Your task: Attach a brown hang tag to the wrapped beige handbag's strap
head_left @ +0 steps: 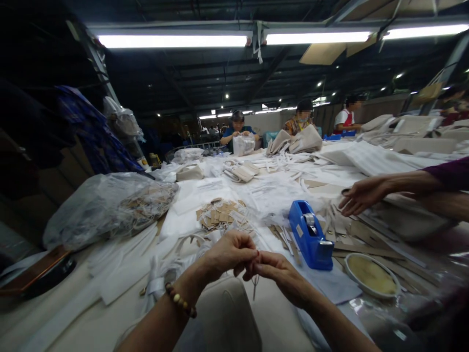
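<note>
Beige bag (pixel 225 315): is being seen at the nearest edge of the bench (pixel 91 327), lying below the two hands.
Left hand (pixel 236 252): is being held narrow, with its fingertips pinched together on a thin cord; a bead bracelet (pixel 180 299) is being worn on the wrist.
Right hand (pixel 276 274): is also being held narrow, its fingertips meeting those of the left hand at the same cord.
Thin cord (pixel 254 288): is being pinched between the fingertips of both hands and is hanging in a small loop above the beige bag; its upper part is being hidden by the fingers.
Bowl (pixel 372 276): is being filled partly by a yellowish substance, to the right of the hands.
Tape dispenser (pixel 311 237): is being placed upright, blue, between the bowl and the tag pile.
Tag pile (pixel 222 215): is being spread on white sheets, just beyond the hands.
Co-worker's hand (pixel 361 195): is being stretched from the right over pale straps (pixel 335 222), below a purple sleeve (pixel 450 173); whether a strap is being gripped cannot be told.
Clear plastic bag (pixel 95 210): is being left lying at the left side, with more tags showing inside.
Far side: a wrapped item (pixel 244 144) is being held by one person (pixel 238 124); beige pieces (pixel 304 140) are being seen before another.
Lamps (pixel 172 41): are being lit overhead.
</note>
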`<control>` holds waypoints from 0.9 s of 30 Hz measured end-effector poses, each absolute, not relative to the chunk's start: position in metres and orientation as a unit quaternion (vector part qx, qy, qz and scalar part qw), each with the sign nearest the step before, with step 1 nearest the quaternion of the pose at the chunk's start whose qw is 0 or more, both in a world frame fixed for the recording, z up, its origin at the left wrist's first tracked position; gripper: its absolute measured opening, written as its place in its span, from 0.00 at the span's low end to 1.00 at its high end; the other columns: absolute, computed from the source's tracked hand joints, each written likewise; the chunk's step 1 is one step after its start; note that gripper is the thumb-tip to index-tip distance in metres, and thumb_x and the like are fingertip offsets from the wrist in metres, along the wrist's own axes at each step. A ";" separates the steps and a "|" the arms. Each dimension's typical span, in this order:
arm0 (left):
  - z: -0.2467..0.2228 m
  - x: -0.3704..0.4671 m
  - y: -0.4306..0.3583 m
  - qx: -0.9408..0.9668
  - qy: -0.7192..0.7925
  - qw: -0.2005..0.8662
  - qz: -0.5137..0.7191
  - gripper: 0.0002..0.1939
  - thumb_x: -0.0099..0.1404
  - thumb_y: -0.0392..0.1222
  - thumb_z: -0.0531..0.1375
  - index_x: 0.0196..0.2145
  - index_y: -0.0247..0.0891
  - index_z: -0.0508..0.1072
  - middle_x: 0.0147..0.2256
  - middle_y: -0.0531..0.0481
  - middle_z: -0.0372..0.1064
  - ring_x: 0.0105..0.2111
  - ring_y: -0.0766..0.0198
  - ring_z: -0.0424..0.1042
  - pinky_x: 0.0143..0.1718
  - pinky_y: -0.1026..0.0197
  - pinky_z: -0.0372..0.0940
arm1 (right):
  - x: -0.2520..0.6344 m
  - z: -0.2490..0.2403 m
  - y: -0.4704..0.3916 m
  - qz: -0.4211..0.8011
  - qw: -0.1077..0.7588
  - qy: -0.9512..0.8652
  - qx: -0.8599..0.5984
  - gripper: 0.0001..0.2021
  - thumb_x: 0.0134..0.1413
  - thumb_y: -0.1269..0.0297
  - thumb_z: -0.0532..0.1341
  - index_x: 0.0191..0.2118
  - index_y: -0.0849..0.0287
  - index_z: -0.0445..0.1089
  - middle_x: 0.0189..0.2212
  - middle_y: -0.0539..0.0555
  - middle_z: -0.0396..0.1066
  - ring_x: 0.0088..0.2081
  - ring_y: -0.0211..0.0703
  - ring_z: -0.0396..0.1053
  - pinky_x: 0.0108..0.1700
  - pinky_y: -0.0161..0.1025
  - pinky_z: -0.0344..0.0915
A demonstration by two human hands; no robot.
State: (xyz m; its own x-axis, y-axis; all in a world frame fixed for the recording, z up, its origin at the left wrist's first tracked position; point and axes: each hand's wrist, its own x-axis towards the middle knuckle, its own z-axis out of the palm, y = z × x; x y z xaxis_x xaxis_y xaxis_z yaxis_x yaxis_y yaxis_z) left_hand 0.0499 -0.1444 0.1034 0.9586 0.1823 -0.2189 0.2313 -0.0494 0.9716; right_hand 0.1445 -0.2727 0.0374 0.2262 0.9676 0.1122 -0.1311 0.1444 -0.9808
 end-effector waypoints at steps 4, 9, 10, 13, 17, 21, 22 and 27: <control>0.089 0.022 -0.131 0.680 0.165 0.713 -0.049 0.12 0.47 0.44 0.63 0.20 0.33 0.65 0.17 0.52 0.67 0.12 0.76 0.57 0.13 0.71 0.50 | 0.142 0.020 -0.272 0.474 0.600 -0.381 -0.520 0.17 0.48 0.50 0.60 0.29 0.61 0.66 0.20 0.49 0.66 0.22 0.37 0.63 0.30 0.37 0.61; 0.070 -0.013 -0.127 0.608 0.178 0.773 -0.042 0.15 0.47 0.45 0.66 0.22 0.32 0.65 0.20 0.49 0.70 0.14 0.74 0.62 0.14 0.72 0.51 | 0.148 0.012 -0.269 0.452 0.508 -0.434 -0.591 0.18 0.46 0.49 0.62 0.25 0.63 0.67 0.19 0.49 0.63 0.23 0.35 0.58 0.27 0.33 0.55; 0.068 -0.017 -0.128 0.597 0.175 0.782 -0.031 0.15 0.48 0.45 0.66 0.23 0.33 0.65 0.21 0.49 0.70 0.14 0.74 0.63 0.14 0.73 0.51 | 0.145 0.014 -0.266 0.455 0.494 -0.454 -0.586 0.19 0.46 0.49 0.62 0.26 0.63 0.67 0.20 0.50 0.65 0.25 0.36 0.60 0.29 0.34 0.56; 0.068 -0.022 -0.131 0.573 0.159 0.804 -0.009 0.13 0.52 0.44 0.64 0.26 0.33 0.65 0.21 0.49 0.70 0.15 0.73 0.65 0.14 0.74 0.52 | 0.129 0.027 -0.254 0.523 0.517 -0.473 -0.486 0.18 0.51 0.50 0.60 0.34 0.64 0.66 0.27 0.54 0.71 0.32 0.40 0.67 0.36 0.36 0.60; 0.073 -0.022 -0.127 0.550 0.148 0.822 0.000 0.11 0.54 0.43 0.63 0.28 0.34 0.66 0.21 0.48 0.71 0.15 0.71 0.66 0.14 0.73 0.53 | 0.105 0.035 -0.234 0.599 0.562 -0.414 -0.393 0.18 0.50 0.50 0.60 0.31 0.63 0.63 0.24 0.53 0.70 0.27 0.37 0.68 0.31 0.32 0.60; 0.071 -0.020 -0.103 0.594 0.235 0.766 0.068 0.11 0.50 0.44 0.62 0.24 0.34 0.65 0.22 0.49 0.69 0.16 0.72 0.63 0.17 0.71 0.52 | 0.111 0.036 -0.215 0.645 0.501 -0.330 -0.473 0.21 0.43 0.45 0.63 0.27 0.60 0.60 0.12 0.41 0.52 0.13 0.25 0.44 0.17 0.27 0.40; 0.068 -0.019 -0.094 0.633 0.278 0.717 0.093 0.10 0.51 0.44 0.60 0.23 0.34 0.65 0.23 0.49 0.69 0.18 0.71 0.64 0.19 0.69 0.55 | 0.118 0.039 -0.208 0.633 0.487 -0.329 -0.503 0.22 0.42 0.44 0.62 0.26 0.60 0.59 0.12 0.40 0.48 0.13 0.26 0.40 0.16 0.28 0.37; 0.038 -0.004 -0.036 0.761 0.446 0.443 0.162 0.09 0.54 0.32 0.50 0.20 0.36 0.67 0.26 0.48 0.67 0.33 0.61 0.65 0.38 0.62 0.57 | 0.170 0.060 -0.152 0.378 0.411 -0.437 -0.705 0.20 0.49 0.45 0.50 0.27 0.59 0.59 0.15 0.43 0.48 0.18 0.32 0.44 0.20 0.31 0.43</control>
State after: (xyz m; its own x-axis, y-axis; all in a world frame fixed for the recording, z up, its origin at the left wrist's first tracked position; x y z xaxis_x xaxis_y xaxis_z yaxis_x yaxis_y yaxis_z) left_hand -0.0044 -0.0360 0.0383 0.5498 0.8219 -0.1490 0.5356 -0.2100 0.8180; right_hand 0.1700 -0.1521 0.0596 0.3315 0.9274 -0.1733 0.3051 -0.2792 -0.9105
